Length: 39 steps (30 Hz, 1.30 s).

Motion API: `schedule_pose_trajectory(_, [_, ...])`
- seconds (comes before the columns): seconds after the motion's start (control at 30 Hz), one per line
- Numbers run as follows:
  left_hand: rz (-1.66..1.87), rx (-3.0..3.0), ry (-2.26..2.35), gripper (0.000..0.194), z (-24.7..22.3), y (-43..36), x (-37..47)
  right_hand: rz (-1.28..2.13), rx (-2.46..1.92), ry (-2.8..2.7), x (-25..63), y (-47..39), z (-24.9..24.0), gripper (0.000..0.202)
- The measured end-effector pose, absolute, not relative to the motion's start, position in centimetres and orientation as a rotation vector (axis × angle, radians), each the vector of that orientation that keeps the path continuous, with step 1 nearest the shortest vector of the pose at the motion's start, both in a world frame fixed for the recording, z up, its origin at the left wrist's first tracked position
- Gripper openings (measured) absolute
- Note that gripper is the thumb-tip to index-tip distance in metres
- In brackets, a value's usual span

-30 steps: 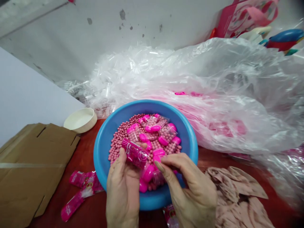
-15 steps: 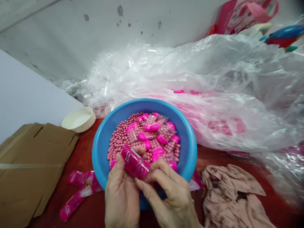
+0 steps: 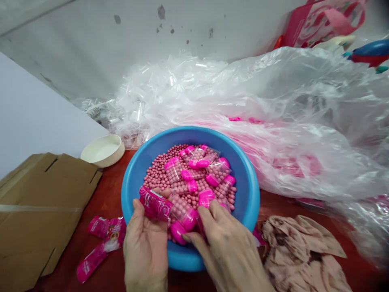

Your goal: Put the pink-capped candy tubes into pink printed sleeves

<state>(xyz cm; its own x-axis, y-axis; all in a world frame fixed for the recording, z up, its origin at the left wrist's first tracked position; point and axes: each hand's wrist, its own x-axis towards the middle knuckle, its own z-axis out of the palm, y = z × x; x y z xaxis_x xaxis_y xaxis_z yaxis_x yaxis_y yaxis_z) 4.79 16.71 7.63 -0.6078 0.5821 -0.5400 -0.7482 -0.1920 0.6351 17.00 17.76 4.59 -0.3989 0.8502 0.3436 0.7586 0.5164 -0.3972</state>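
Note:
A blue basin (image 3: 253,190) holds small pink beads (image 3: 158,172) and several clear, bead-filled containers with bright pink caps (image 3: 173,168). Over its near left part, my left hand (image 3: 147,247) holds a printed pink wrapper (image 3: 154,205) between thumb and fingers. The wrapper's right end meets a bead-filled container (image 3: 182,213) with a pink cap. My right hand (image 3: 226,239) is over the near right part of the basin, its thumb against a pink cap (image 3: 178,232) and its fingers curled down among the containers. What its fingertips grip is partly hidden.
Flattened cardboard (image 3: 39,215) and printed pink wrappers (image 3: 105,243) are on the left. A white round dish (image 3: 103,151) stands behind them. Clear plastic bags (image 3: 273,97) spread along the back, and a crumpled beige cloth (image 3: 304,251) lies at the right.
The wrapper in my left hand has moved left. My right hand has left the wrapper's end and reached down to the capped containers. The view has shifted slightly.

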Motion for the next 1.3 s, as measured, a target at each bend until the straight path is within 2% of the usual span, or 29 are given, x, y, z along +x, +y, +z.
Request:
schedule_pose_trajectory(0.07, [1.916, -0.241, 1.174, 0.053, 7.6, 16.8, 4.7, 0.409, -1.263, -2.219, 18.5, 18.6, 4.6, 0.018])
schedule_pose_trajectory(0.13, [1.919, -0.254, 1.172, 0.052, 7.6, 16.9, 4.6, 0.433, -1.235, -2.204, 20.0, 19.6, 4.3, 0.021])
schedule_pose_trajectory(0.33, [1.891, -0.237, 1.060, 0.047, 7.3, 16.9, 4.5, 0.269, -1.067, -2.361, 21.8, 19.4, 1.4, 0.050])
schedule_pose_trajectory(0.4, [1.869, -0.233, 1.042, 0.046, 7.2, 16.8, 4.5, 0.240, -0.991, -2.315, 22.0, 18.9, 0.8, 0.045])
schedule_pose_trajectory(0.5, [1.844, -0.222, 1.022, 0.047, 7.1, 16.9, 4.3, 0.278, -0.977, -2.218, 22.1, 18.9, 0.7, 0.026])
schedule_pose_trajectory(0.63, [1.839, -0.227, 1.003, 0.048, 7.0, 17.0, 4.2, 0.520, -1.001, -2.207, 21.8, 19.8, 1.1, 0.014])
schedule_pose_trajectory(0.73, [1.785, -0.225, 0.942, 0.051, 7.4, 17.2, 4.7, 0.768, -0.922, -2.192, 21.3, 20.1, 2.3, 0.015])
schedule_pose_trajectory(0.87, [1.779, -0.273, 0.890, 0.055, 8.4, 17.6, 6.2, 0.930, -1.030, -2.051, 20.2, 19.3, 5.1, 0.017])
schedule_pose_trajectory(1.1, [1.786, -0.281, 0.896, 0.036, 8.2, 17.6, 7.0, 0.979, -1.229, -1.817, 19.2, 17.8, 7.4, 0.042])
schedule_pose_trajectory(1.2, [1.876, -0.232, 0.865, 0.046, 8.3, 17.8, 6.6, 1.040, -1.160, -1.876, 19.7, 17.8, 7.6, 0.038])
schedule_pose_trajectory(1.3, [1.795, -0.219, 0.896, 0.056, 9.0, 18.1, 6.9, 1.303, -1.084, -1.839, 19.8, 17.9, 7.6, 0.032])
